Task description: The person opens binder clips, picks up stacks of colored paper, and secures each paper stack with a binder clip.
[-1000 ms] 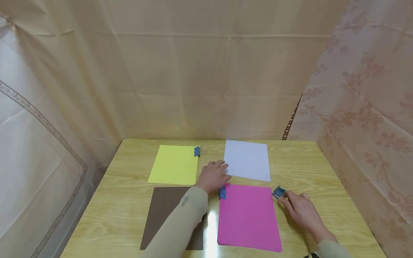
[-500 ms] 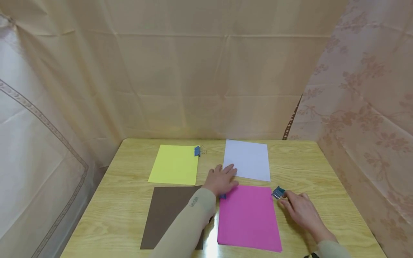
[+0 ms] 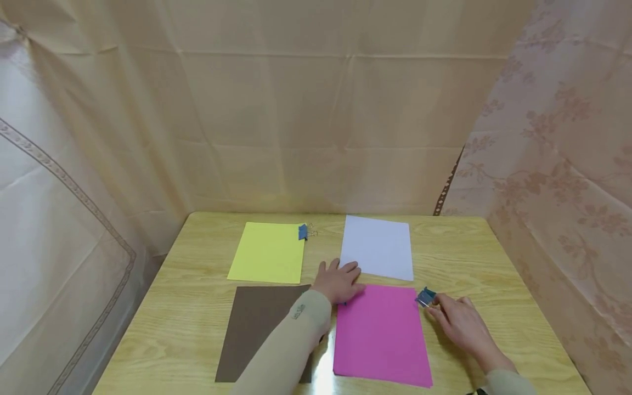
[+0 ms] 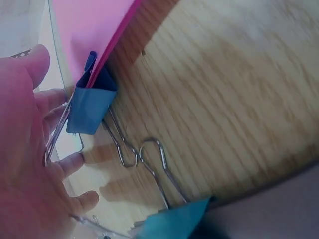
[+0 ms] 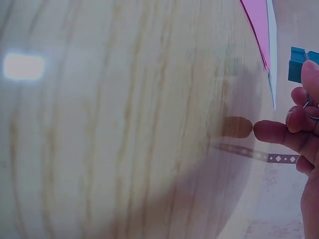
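Note:
My left hand (image 3: 337, 282) reaches over the gap between the white paper (image 3: 379, 247) and the pink paper stack (image 3: 382, 334). Its fingers are spread, tips at the white paper's near-left corner. Beneath its palm, a blue binder clip (image 4: 92, 110) grips the pink stack's edge, mostly hidden in the head view. My right hand (image 3: 464, 325) pinches another binder clip (image 3: 426, 297) by its wire handles between thumb and fingers. That clip is raised beside the pink stack's far-right corner, its mouth facing away from the hand.
Yellow paper (image 3: 266, 252) lies at the back left, with a blue binder clip (image 3: 303, 232) on its right edge. Dark brown paper (image 3: 257, 329) lies at the front left, partly under my left sleeve; a teal clip (image 4: 174, 219) sits on its edge. Curtains surround the wooden table (image 3: 163, 307).
My left hand has shifted right, from the gap beside the yellow paper to the white paper's near corner, covering more of the pink stack's clip. The right hand keeps its place with its clip.

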Demonstrator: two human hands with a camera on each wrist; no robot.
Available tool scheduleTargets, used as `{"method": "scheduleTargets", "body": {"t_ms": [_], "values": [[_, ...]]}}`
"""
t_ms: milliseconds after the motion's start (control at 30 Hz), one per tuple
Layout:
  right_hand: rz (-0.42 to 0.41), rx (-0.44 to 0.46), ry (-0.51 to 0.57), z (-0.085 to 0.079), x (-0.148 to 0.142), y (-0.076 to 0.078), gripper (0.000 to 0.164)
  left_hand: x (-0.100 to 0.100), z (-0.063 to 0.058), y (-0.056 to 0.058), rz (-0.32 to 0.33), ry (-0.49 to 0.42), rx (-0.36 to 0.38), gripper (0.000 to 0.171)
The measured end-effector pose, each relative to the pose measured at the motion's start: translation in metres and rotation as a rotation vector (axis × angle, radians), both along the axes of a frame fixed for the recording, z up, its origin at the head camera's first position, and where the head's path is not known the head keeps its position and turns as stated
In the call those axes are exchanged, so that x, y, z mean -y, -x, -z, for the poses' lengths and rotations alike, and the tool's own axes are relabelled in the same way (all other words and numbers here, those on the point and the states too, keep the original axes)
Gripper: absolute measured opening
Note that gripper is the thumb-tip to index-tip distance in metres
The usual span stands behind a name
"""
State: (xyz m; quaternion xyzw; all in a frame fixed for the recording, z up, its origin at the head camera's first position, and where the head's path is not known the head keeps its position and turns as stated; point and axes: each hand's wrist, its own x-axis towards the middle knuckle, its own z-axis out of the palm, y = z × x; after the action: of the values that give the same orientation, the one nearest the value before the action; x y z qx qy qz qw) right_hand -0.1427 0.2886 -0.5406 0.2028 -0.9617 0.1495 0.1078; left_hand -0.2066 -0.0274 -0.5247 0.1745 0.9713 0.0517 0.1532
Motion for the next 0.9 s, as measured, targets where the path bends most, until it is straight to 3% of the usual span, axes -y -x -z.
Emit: {"method": "scheduleTargets", "body": {"t_ms": [233,533,900], "values": [[-0.015,-0.033,0.009,0.002,-0.001,0.0,0.015,0.012,-0.006,-0.003,-0.001,-0.03,-0.064,0.053],[-0.035,-0.067,0.006,0.004,-0.002,0.001,0.016,0.028,0.001,-0.004,-0.023,-0.053,-0.088,0.052],[-0.026,-0.034,0.011,0.003,-0.001,0.0,0.015,0.035,-0.002,-0.006,-0.161,-0.11,-0.081,0.055]]}}
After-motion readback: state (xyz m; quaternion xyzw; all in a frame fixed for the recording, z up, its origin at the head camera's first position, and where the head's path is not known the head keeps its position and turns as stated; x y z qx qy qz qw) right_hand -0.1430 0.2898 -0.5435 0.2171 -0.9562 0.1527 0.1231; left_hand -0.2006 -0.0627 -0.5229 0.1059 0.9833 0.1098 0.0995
